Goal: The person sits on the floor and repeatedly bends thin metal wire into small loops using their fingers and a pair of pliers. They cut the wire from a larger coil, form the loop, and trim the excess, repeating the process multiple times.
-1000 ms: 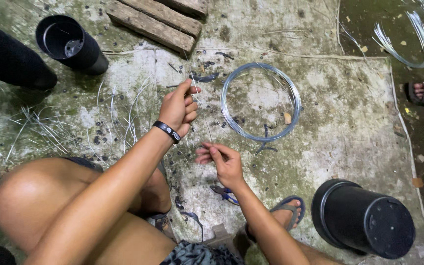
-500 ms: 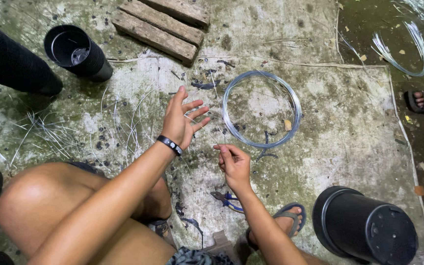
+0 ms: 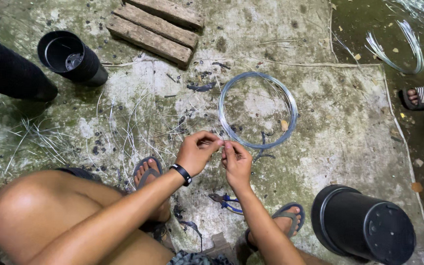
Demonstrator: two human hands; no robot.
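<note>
Beside the wire coil (image 3: 257, 109) — both hands' fingers (image 3: 217, 142) pinched together.

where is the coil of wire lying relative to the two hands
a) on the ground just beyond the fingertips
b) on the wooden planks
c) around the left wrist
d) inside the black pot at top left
a: the coil of wire lies flat on the ground, just past the left hand and right hand, whose fingertips meet in front of it.

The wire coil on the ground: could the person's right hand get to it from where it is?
Probably yes. The right hand sits just short of the wire coil, with only bare ground between.
</note>
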